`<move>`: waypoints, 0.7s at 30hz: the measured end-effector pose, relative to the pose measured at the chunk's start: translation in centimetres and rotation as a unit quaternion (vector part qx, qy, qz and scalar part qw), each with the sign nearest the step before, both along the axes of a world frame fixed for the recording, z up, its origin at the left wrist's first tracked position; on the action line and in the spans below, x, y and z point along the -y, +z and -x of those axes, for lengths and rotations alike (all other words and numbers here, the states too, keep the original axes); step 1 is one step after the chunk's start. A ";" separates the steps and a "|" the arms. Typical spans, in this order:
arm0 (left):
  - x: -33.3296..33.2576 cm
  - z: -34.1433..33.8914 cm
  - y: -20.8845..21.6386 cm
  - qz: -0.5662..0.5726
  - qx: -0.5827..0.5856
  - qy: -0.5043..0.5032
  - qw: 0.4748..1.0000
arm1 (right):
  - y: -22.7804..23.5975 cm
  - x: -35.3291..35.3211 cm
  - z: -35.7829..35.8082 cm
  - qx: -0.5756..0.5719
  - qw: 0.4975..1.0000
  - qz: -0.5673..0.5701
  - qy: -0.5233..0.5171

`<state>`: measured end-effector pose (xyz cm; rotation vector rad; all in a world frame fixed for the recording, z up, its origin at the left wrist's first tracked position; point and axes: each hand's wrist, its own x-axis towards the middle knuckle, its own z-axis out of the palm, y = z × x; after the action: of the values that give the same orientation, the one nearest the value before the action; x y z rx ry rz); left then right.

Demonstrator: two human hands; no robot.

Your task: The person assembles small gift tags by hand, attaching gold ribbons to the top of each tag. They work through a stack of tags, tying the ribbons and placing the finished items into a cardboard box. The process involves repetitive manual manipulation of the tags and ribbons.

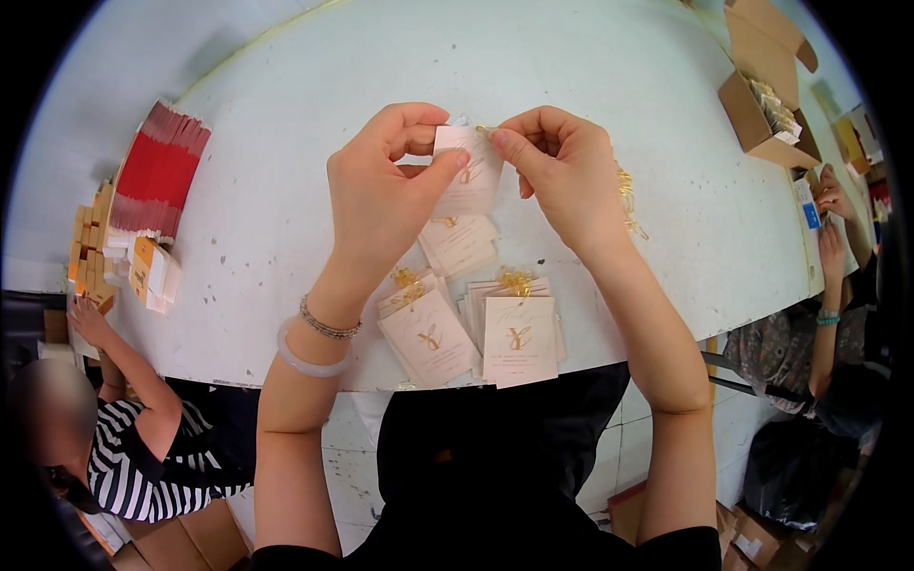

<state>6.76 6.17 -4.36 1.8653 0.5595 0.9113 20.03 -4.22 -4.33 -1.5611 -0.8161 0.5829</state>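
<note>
My left hand [390, 176] pinches a white card [476, 187] with gold print between thumb and fingers, holding it above the table. At the card's top edge, my right hand [562, 167] has thumb and forefinger closed on a small gold pin [483, 127]. Whether the pin passes through the card is too small to tell. Below the held card lies a loose pile of similar cards [464, 249]. Two more stacks sit near the table's front edge, a left stack [433, 340] and a right stack [519, 343], both with gold pins at their tops. Loose gold pins [625, 200] lie beside my right wrist, partly hidden.
On the white table [314, 57], a red bundle [162, 171] stands at the left near small orange-and-white boxes [152, 271]. An open cardboard box [762, 114] with packets is at the far right. One person sits on each side, with hands at the table's edges.
</note>
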 end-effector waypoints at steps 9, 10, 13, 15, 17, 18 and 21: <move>0.5 0.0 -0.7 -0.038 0.021 0.018 0.999 | -0.7 -0.4 0.6 0.025 0.999 -0.019 -0.044; 0.6 0.0 -0.8 -0.051 0.022 0.021 0.998 | -0.7 -0.4 0.7 0.033 0.998 -0.019 -0.050; 0.9 -0.1 -0.8 -0.104 0.019 0.042 0.994 | -0.5 -0.3 1.1 0.069 0.996 -0.022 -0.058; 1.1 -0.2 -0.8 -0.136 0.021 0.051 0.989 | -0.5 -0.3 1.1 0.088 0.994 -0.028 -0.064; 1.1 -0.3 -0.8 -0.161 0.027 0.055 0.985 | -0.7 -0.3 1.2 0.096 0.992 -0.038 -0.067; 1.1 -0.3 -0.8 -0.148 0.023 0.058 0.987 | -0.7 -0.3 1.3 0.099 0.992 -0.040 -0.067; 1.3 -0.3 -0.5 -0.125 0.015 0.066 0.990 | -0.8 -0.3 1.5 0.108 0.991 -0.045 -0.064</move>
<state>7.09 4.89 -4.89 2.0533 0.5762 1.1380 18.52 -3.93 -5.11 -1.5980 -0.8842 0.2819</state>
